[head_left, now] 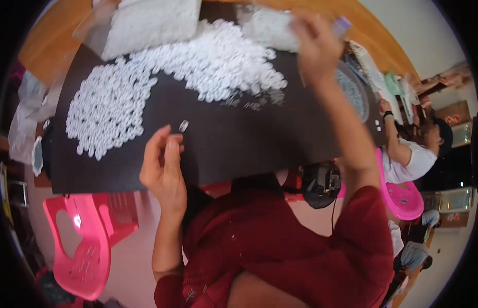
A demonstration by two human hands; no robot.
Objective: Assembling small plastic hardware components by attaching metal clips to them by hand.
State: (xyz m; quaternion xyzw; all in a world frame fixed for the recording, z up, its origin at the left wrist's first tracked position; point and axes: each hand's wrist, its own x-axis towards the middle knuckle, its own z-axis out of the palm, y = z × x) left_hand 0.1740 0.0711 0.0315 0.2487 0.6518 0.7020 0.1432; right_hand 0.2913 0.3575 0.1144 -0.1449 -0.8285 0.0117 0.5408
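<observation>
My left hand is over the near left part of the black table top, its fingers loosely bent and apart. Just beyond its fingertips is a small white piece with a shiny metal-looking part; it does not look gripped. My right hand is raised over the far right of the table, smeared by motion, so its grip cannot be read. A purple object shows just past that hand; whether the two touch is unclear. Many small white oval pieces lie heaped across the far middle, with more spread flat at the left.
Clear bags of white pieces lie along the far edge. Small thin metal bits are scattered below the heap. A round clear tray stands at the right. A pink chair is at the near left; a person in white works at the right.
</observation>
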